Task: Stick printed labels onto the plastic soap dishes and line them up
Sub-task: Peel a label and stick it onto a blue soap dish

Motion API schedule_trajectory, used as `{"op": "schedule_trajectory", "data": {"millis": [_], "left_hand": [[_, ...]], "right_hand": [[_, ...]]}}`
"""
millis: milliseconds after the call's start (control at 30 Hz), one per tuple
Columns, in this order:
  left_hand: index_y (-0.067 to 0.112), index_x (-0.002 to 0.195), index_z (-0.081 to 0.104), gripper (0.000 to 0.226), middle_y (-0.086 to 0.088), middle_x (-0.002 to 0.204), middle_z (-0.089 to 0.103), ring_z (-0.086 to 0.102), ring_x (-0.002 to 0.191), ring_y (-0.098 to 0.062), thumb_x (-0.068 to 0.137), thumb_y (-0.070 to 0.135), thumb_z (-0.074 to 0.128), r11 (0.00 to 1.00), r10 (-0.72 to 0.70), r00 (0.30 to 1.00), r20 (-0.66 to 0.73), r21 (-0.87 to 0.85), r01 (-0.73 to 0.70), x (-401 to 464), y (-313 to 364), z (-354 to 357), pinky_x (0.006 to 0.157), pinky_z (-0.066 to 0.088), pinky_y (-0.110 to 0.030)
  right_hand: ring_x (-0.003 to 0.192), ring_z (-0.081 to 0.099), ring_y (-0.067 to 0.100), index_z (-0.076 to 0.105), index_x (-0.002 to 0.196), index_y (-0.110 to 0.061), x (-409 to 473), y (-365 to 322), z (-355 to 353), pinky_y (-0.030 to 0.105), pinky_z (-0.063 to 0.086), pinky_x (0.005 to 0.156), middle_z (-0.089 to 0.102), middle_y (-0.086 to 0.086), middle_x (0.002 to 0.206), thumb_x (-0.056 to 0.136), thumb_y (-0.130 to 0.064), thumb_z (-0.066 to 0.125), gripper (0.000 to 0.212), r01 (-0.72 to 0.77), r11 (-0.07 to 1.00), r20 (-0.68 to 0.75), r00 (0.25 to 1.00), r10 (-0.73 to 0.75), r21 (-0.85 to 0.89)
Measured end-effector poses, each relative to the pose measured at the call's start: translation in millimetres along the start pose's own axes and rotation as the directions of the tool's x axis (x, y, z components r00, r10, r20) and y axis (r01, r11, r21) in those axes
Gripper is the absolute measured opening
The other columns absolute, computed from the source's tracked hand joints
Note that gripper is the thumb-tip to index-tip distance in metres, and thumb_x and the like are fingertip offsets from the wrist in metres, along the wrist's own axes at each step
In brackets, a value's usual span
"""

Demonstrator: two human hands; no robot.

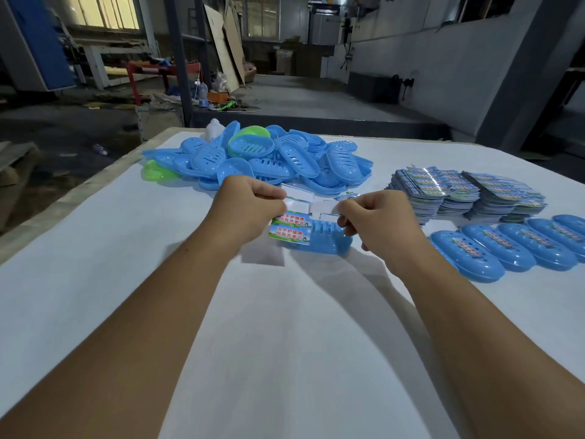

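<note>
Pinching a label sheet [292,224] between them, both hands meet over the middle of the white table [285,327]. The left hand [250,205] has its fingers curled round the sheet's left end, where two printed labels with red lettering face up. The right hand [376,217] nips the white backing near its right end between thumb and fingertips, the other fingers tucked in. Just under the sheet, between the two hands, a blue soap dish [319,242] sits on the table with its slotted side up, its left part hidden by the labels. Off to the right, close to the right wrist, a row of labelled blue dishes [512,248] lies side by side, each touching the next, each with a label along its top. Behind that row stand the stacks of printed labels [465,193], fanned and leaning a little. At the far side of the table a loose heap of blue dishes [269,160] is piled up, with a green dish [250,144] on top and another green one [158,172] at its left edge.
</note>
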State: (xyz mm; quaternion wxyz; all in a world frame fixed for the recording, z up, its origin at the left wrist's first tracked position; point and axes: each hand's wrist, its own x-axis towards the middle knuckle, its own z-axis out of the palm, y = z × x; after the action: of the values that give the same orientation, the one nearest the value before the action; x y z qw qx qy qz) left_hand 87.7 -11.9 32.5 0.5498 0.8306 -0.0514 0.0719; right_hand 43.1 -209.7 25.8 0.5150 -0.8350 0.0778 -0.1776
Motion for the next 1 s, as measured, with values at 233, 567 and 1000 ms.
{"op": "schedule_trajectory", "data": {"millis": [233, 567, 1000], "left_hand": [[0.022, 0.087, 0.077, 0.012, 0.009, 0.084, 0.07, 0.066, 0.087, -0.013, 0.079, 0.015, 0.072, 0.901, -0.01, 0.992, -0.126, 0.43, 0.063, 5, -5, -17, 0.073, 0.05, -0.024], [0.028, 0.086, 0.07, 0.006, 0.006, 0.091, 0.068, 0.062, 0.092, -0.018, 0.085, 0.032, 0.067, 0.767, 0.089, 0.996, -0.002, 0.639, -0.067, -3, -7, -4, 0.071, 0.047, -0.028], [0.03, 0.083, 0.08, 0.015, 0.003, 0.088, 0.077, 0.071, 0.084, -0.014, 0.087, 0.042, 0.072, 0.997, 0.063, 0.968, 0.241, 0.027, -0.072, -19, 10, 16, 0.076, 0.058, -0.035]], "right_hand": [[0.053, 0.057, 0.015, 0.074, 0.058, -0.016, 5, 5, 1, 0.023, 0.046, 0.042, 0.071, 0.002, 0.06, 0.083, -0.023, 0.064, 0.027, -0.014, 1.0, -0.007, 1.0, 0.014, -0.028], [0.053, 0.058, 0.016, 0.072, 0.065, -0.009, 2, 5, 6, 0.027, 0.047, 0.042, 0.07, 0.002, 0.061, 0.077, -0.027, 0.063, 0.023, 0.027, 1.0, 0.013, 1.0, -0.027, -0.014], [0.043, 0.045, 0.009, 0.07, 0.063, -0.014, -3, 1, 11, 0.032, 0.047, 0.051, 0.063, -0.001, 0.054, 0.074, -0.036, 0.071, 0.024, 0.151, 0.987, 0.022, 0.989, -0.15, -0.062]]}}
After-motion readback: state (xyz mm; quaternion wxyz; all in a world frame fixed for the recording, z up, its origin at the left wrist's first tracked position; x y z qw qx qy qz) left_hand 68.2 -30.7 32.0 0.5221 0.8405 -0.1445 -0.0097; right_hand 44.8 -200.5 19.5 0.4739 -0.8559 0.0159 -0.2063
